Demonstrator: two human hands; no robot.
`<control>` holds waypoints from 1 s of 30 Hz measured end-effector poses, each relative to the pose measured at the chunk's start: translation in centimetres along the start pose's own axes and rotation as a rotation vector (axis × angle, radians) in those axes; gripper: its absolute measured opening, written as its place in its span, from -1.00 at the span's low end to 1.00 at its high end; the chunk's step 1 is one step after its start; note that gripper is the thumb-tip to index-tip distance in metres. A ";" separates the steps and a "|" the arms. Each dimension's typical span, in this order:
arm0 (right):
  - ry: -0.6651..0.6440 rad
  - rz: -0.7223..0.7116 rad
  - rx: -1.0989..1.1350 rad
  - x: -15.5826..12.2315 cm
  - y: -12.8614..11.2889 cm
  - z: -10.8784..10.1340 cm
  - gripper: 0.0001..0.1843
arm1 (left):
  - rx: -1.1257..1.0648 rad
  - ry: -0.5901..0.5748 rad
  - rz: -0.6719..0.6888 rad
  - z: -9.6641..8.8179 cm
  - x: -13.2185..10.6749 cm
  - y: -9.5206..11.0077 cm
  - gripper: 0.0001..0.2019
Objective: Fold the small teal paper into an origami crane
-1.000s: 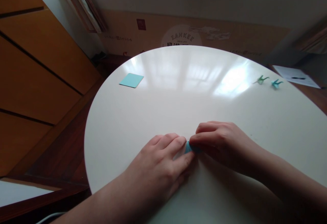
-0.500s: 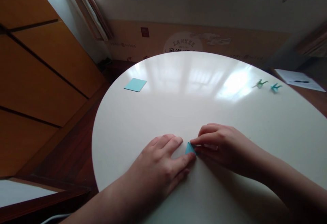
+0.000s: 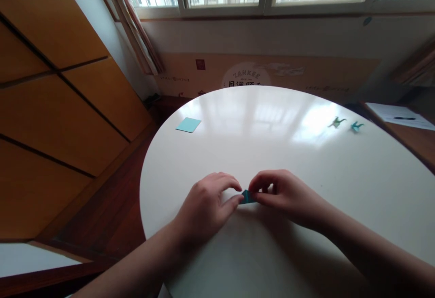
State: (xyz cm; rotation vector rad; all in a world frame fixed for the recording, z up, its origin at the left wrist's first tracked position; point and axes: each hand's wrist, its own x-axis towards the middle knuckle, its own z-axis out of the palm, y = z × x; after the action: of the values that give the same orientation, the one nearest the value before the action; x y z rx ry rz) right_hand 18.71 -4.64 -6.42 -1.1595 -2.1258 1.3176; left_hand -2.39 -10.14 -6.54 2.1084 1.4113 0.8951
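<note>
A small, dark turquoise-blue piece of folded paper sat low over the glossy white round-edged desk, between the person's two hands. The bare right hand pinched its right end between thumb and forefinger, the other fingers curled in. The bare left hand had its thumb against the paper's left end and its forefinger arched close by; whether those two fingers gripped it, I could not tell.

Farther back on the desk, well apart from the hands, lay a flat, square, pale turquoise sheet or stack of paper on the left. Toward the right edge stood a small green folded-paper figure and, just beside it, a small blue folded-paper figure. Beyond that edge, a dark slim pen rested on white paper atop a brown surface.
</note>
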 end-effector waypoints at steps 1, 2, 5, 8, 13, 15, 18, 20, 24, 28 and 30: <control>0.014 -0.003 0.087 0.1 0.1 -0.1 -0.92 | -0.063 -0.002 -0.099 -0.3 0.5 0.3 -0.87; 0.034 -0.009 0.183 0.2 0.2 -0.2 -0.93 | -0.127 -0.046 -0.200 -0.6 1.1 0.7 -0.82; 0.102 -0.030 0.445 0.3 0.6 -0.8 -0.88 | -0.282 -0.217 -0.371 -1.3 3.3 1.8 -0.78; 0.202 -0.063 0.547 0.2 0.7 -1.4 -0.87 | -0.439 -0.237 -0.431 -1.7 5.6 2.6 -0.82; 0.243 -0.057 0.741 0.2 0.5 -2.3 -0.84 | -0.545 -0.257 -0.428 -1.5 8.0 2.8 -0.86; 0.223 -0.007 0.799 0.3 0.6 -2.4 -0.82 | -0.563 -0.239 -0.419 -1.2 8.2 2.4 -0.85; 0.193 0.070 0.816 0.6 0.8 -2.4 -0.79 | -0.589 -0.202 -0.401 -0.7 8.0 1.6 -0.84; 0.167 0.092 0.803 0.7 1.0 -2.4 -0.77 | -0.598 -0.201 -0.399 -0.6 7.8 1.3 -0.86; 0.142 0.105 0.785 0.7 1.2 -2.3 -0.78 | -0.604 -0.223 -0.404 -0.5 7.7 1.0 -0.85; 0.160 0.101 0.757 0.5 1.1 -2.2 -0.80 | -0.614 -0.248 -0.407 -0.4 7.7 0.9 -0.82; 0.168 0.091 0.746 0.5 1.1 -2.1 -0.82 | -0.614 -0.256 -0.410 -0.4 7.7 0.9 -0.82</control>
State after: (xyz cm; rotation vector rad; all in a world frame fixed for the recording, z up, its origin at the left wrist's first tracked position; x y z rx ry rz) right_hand 20.33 -2.83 -6.45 -0.9889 -1.2755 1.7586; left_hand -0.08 -3.34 -3.60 1.3592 1.1775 0.7364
